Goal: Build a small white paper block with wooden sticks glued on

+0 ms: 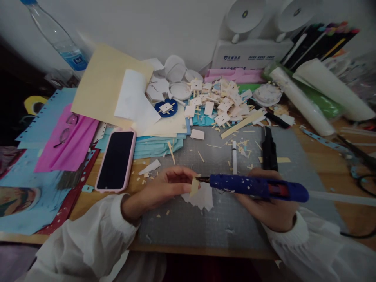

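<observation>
My right hand (267, 205) is wrapped around a blue hot glue gun (241, 185), its dark nozzle pointing left and a clear glue stick (337, 197) trailing out the back. Between the thumb and fingers of my left hand (167, 184) is a small pale-yellow paper piece (194, 187). The nozzle tip meets or nearly meets the top of that piece. Under both lies a torn white paper scrap (205, 197) on the grey cutting mat (188, 231). A white pen (234, 156) and a black utility knife (269, 150) lie just beyond the glue gun.
A heap of small paper figures (225, 103) sits at the back of the mat. To the left are a pink-cased phone (116, 160), coloured paper sheets (67, 145) and a water bottle (58, 37). Rolls (302, 100) and scissors (358, 150) lie at right. Paper offcuts (242, 148) litter the mat.
</observation>
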The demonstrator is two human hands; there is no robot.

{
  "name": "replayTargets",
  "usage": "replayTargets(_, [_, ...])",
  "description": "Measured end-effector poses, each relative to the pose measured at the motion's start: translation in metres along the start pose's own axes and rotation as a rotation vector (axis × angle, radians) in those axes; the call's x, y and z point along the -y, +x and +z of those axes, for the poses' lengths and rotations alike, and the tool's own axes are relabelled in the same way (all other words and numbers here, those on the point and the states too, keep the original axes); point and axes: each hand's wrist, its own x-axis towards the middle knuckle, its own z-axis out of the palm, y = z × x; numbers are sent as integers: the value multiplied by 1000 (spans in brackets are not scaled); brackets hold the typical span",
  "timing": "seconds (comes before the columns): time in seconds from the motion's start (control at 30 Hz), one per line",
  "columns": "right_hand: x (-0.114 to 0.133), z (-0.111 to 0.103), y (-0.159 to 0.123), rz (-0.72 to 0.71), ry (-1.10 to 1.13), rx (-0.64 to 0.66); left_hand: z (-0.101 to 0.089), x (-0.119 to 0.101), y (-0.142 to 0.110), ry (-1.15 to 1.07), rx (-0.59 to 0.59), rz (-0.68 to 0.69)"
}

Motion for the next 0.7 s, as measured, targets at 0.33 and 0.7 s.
replayTargets(0.33, [-2, 0, -4, -13, -40, 7, -1, 0, 1, 12, -13, -12])
replayTargets(0.7, [-4, -1, -3, -31, -8, 57, -3, 2, 1, 24, -5, 4])
